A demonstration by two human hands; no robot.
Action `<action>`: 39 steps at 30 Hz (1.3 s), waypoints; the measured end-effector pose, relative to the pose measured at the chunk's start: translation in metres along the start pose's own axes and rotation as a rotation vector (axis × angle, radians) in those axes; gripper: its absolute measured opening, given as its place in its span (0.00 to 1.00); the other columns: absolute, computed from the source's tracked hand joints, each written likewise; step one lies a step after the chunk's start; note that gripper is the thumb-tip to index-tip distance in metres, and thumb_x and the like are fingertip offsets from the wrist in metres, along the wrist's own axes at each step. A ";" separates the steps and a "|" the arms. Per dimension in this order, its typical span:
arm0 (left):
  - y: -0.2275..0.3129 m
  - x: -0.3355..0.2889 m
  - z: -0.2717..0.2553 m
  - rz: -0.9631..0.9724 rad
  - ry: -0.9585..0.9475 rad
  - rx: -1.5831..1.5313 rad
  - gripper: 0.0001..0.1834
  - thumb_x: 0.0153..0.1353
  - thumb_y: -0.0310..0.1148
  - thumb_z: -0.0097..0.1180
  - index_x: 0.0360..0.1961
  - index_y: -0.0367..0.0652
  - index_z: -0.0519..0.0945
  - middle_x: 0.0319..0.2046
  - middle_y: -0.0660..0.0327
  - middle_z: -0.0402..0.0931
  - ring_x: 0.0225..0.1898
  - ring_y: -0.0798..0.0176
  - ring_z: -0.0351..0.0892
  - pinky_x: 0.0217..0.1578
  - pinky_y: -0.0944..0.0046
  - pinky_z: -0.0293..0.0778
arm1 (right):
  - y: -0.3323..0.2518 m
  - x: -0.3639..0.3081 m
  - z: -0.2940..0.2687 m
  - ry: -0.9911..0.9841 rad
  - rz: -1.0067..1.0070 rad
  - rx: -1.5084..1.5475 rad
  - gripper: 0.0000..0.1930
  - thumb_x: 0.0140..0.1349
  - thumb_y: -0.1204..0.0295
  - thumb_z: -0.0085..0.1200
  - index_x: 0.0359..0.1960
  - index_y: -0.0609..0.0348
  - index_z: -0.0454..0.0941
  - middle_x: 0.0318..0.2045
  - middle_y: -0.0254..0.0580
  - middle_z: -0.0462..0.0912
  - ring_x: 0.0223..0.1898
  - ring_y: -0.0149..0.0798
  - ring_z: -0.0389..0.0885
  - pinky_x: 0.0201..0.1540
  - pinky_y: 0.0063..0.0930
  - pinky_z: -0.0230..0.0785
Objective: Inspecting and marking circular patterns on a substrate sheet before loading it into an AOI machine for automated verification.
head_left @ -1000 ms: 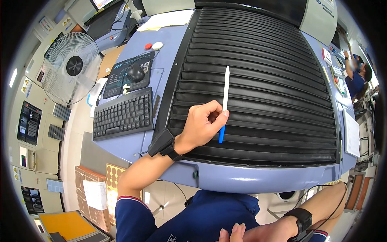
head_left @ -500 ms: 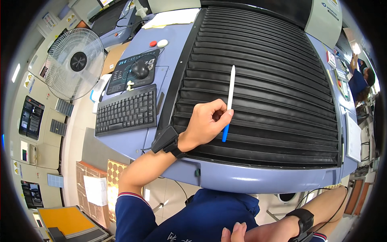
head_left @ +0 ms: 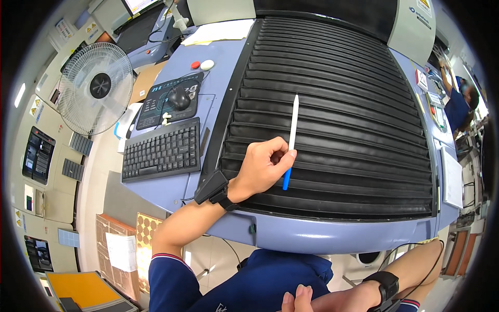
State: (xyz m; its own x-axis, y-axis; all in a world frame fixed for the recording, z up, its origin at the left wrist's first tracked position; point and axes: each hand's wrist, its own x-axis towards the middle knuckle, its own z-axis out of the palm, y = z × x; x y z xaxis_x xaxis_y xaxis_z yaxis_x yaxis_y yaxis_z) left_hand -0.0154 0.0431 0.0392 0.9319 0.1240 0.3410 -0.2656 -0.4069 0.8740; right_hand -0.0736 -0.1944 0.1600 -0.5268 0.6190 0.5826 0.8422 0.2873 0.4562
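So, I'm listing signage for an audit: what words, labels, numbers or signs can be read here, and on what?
I won't copy text; locations only:
Pale machine panel: dark lettering, yellow label.
Mouse pad: large letters; small print unreadable.
Machines at left: yellow triangle signs; text too small.
Red-and-white card: red figures, unclear.
Navy shirt: white lettering, cut off.
Keyboard: marks too small.
Screen: blurred.
Pen: none visible.

- I have open passage right of the left hand (head_left: 265,165), over the black bellows (head_left: 364,145).
- Pen (head_left: 293,125) juts ahead of that hand's grip.
- Keyboard (head_left: 162,149) blocks its left side; mouse (head_left: 179,98) stands beyond.
- Blue front edge (head_left: 343,236) lies between that hand and the right hand (head_left: 340,301).
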 end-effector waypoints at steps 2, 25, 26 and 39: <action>-0.002 0.000 0.000 -0.016 0.008 -0.015 0.11 0.65 0.30 0.60 0.26 0.36 0.78 0.17 0.67 0.76 0.19 0.79 0.72 0.20 0.75 0.65 | -0.001 0.002 0.001 -0.014 -0.013 0.039 0.21 0.71 0.64 0.44 0.19 0.50 0.80 0.19 0.27 0.83 0.26 0.26 0.82 0.74 0.47 0.40; 0.002 0.003 0.002 -0.012 0.019 -0.028 0.12 0.64 0.31 0.61 0.25 0.35 0.78 0.16 0.67 0.74 0.18 0.79 0.68 0.19 0.73 0.62 | 0.010 0.003 -0.004 0.020 -0.224 0.132 0.23 0.72 0.65 0.44 0.18 0.60 0.78 0.16 0.35 0.79 0.18 0.31 0.77 0.26 0.18 0.70; 0.002 0.003 0.003 -0.011 0.016 -0.037 0.12 0.63 0.31 0.61 0.25 0.35 0.78 0.15 0.67 0.74 0.18 0.79 0.68 0.19 0.74 0.62 | 0.011 0.003 -0.004 0.021 -0.226 0.131 0.23 0.72 0.65 0.44 0.18 0.60 0.78 0.16 0.35 0.79 0.18 0.31 0.77 0.26 0.18 0.70; 0.003 0.002 0.000 -0.007 0.017 -0.007 0.12 0.64 0.31 0.60 0.25 0.35 0.78 0.15 0.67 0.74 0.18 0.79 0.70 0.20 0.73 0.64 | 0.001 -0.010 -0.007 0.008 -0.091 0.081 0.22 0.73 0.59 0.41 0.20 0.48 0.78 0.20 0.23 0.81 0.24 0.24 0.77 0.63 0.41 0.51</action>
State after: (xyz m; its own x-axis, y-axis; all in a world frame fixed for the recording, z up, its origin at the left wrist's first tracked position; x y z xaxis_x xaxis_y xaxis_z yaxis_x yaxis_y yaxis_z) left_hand -0.0138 0.0421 0.0423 0.9293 0.1420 0.3408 -0.2610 -0.4001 0.8785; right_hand -0.0683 -0.2055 0.1588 -0.6019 0.5818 0.5470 0.7974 0.4005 0.4514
